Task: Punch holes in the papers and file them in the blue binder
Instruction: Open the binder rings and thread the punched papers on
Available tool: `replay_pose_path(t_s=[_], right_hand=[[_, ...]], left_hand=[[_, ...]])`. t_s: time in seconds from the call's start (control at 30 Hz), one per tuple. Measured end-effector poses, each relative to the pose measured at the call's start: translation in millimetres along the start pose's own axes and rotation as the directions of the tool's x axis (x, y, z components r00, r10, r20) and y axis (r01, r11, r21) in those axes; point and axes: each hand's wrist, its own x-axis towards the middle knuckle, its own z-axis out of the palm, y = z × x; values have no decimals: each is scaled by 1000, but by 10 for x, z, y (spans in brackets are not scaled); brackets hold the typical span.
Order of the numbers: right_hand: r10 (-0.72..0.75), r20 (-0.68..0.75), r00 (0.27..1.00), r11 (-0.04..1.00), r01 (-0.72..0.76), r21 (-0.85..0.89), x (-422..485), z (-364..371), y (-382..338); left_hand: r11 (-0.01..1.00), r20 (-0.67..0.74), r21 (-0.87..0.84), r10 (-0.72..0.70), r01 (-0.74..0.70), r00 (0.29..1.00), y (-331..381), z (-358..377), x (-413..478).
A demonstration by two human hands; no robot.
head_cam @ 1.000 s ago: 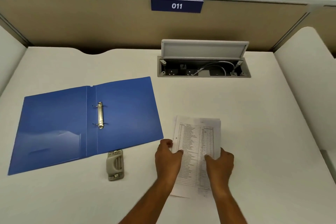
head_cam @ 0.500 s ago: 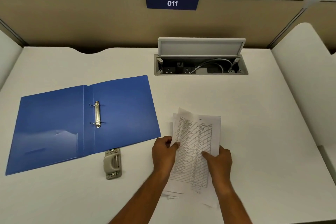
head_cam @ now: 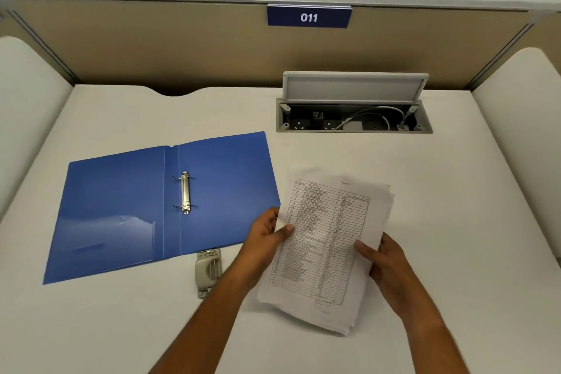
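A stack of printed papers (head_cam: 326, 240) with a table of text is held off the white desk (head_cam: 425, 191), tilted slightly. My left hand (head_cam: 267, 235) grips its left edge, thumb on top. My right hand (head_cam: 384, 258) grips its right edge. The blue binder (head_cam: 121, 209) lies open and flat to the left, its two metal rings (head_cam: 185, 193) standing up at the spine. A grey hole punch (head_cam: 208, 270) sits on the desk just below the binder's right cover, beside my left forearm.
An open cable box (head_cam: 353, 117) with sockets and a white cable is set into the desk at the back, lid raised. A beige partition (head_cam: 151, 48) with a blue "011" sign (head_cam: 309, 17) closes the far side. White side panels stand left and right.
Both hands have lifted the paper stack off the desk and tilted it; the sheets have fanned out slightly. The view has shifted, so binder and punch appear further right.
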Motion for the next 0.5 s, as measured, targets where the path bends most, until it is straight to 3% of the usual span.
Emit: replay_pose_path(t_s=[0.07, 0.17, 0.33, 0.4, 0.5], right_hand=[[-38, 10, 999, 999, 38, 11, 0, 232, -139], [-216, -59, 975, 975, 212, -66, 78, 637, -411], [-478, -82, 874, 863, 451, -228, 274, 1318, -926], [-496, -52, 867, 847, 469, -249, 382, 1570, -960], [-383, 1, 924, 882, 366, -298, 625, 1894, -724]], left_hand=[[998, -22, 41, 58, -57, 998, 193, -125, -65], [970, -62, 146, 203, -192, 977, 580, -357, -138], [888, -221, 260, 437, -379, 872, 1074, -803, -166], [881, -283, 293, 452, -373, 846, 1073, -937, -93], [922, -333, 302, 342, -244, 879, 858, -1045, 85]])
